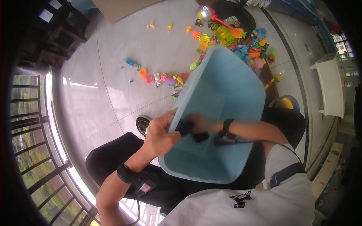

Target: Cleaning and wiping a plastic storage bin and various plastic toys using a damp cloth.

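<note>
A blue plastic bin [234, 82] is tilted over my lap, its open side facing me, and no toys show inside. My left hand [161, 132] grips the bin's left rim, fingers on the outside. Inside the bin, my right hand [200, 124] is blurred, with a dark cloth [188, 128] at its fingers against the inner wall near the left rim. Each wrist wears a black strap with a small cabled device. Past the bin lies a heap of colourful plastic toys [243, 48].
A row of small toys, with a white rabbit figure [157, 79] and an orange ring toy [143, 73], runs left of the bin on the tiled floor. A red-handled toy [223, 22] lies on the heap. Window railings [31, 121] stand left, a white shelf [328, 84] right.
</note>
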Demonstrator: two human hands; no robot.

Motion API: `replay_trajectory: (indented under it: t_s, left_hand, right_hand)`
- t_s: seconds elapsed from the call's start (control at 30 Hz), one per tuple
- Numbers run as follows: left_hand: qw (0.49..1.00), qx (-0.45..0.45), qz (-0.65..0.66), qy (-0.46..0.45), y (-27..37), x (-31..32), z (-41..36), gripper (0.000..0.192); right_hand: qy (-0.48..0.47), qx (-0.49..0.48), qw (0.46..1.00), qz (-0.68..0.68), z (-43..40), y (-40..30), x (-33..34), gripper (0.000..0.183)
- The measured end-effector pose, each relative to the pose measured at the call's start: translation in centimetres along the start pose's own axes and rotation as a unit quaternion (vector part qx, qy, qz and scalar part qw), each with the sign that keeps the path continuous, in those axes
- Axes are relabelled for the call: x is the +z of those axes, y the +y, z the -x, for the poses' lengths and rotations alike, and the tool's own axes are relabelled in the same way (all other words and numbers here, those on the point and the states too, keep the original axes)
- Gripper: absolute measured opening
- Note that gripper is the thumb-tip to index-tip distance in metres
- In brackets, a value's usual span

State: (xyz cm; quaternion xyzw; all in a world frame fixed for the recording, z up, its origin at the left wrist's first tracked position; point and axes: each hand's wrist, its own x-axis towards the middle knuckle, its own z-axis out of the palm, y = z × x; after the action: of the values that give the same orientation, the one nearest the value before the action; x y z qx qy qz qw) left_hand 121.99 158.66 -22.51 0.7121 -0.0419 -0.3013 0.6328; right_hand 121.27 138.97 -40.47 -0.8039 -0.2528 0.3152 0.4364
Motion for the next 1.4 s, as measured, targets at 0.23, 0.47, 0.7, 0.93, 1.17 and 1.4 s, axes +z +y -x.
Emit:
replay_trajectory:
  t_s: [0.23, 0.47, 0.7, 0.93, 1.17, 1.4]
  left_hand:
    - [0.999, 0.043, 0.029, -0.003, -1.3, 0.3, -0.1, 0.025]
    - [0.998, 0.059, 0.004, -0.002, -0.7, 0.6, -0.3, 0.026]
    - [0.998, 0.057, 0.038, 0.005, 0.0, 0.5, 0.5, 0.023]
    - [0.998, 0.065, -0.018, -0.009, 1.4, 0.0, 0.3, 0.020]
    - [0.999, 0.042, -0.002, -0.012, 1.5, -0.2, 1.0, 0.025]
    - [0.998, 0.042, -0.048, 0.006, 2.9, 0.2, 0.8, 0.022]
  right_hand:
    - [0.197, 0.144, 0.896, 0.372, 2.4, 12.5, -5.2, 0.027]
    - [-0.080, 0.422, 0.851, 0.301, 2.1, 2.3, 5.7, 0.047]
    - [-0.351, 0.268, 0.895, -0.061, 1.9, -5.5, 3.8, 0.037]
    - [-0.084, 0.040, 0.901, -0.424, -2.6, -12.6, 1.2, 0.032]
    - [-0.320, 0.147, 0.934, -0.059, 5.6, -4.5, 7.9, 0.026]
    - [-0.268, -0.046, 0.952, -0.143, 5.1, -8.6, 7.0, 0.022]
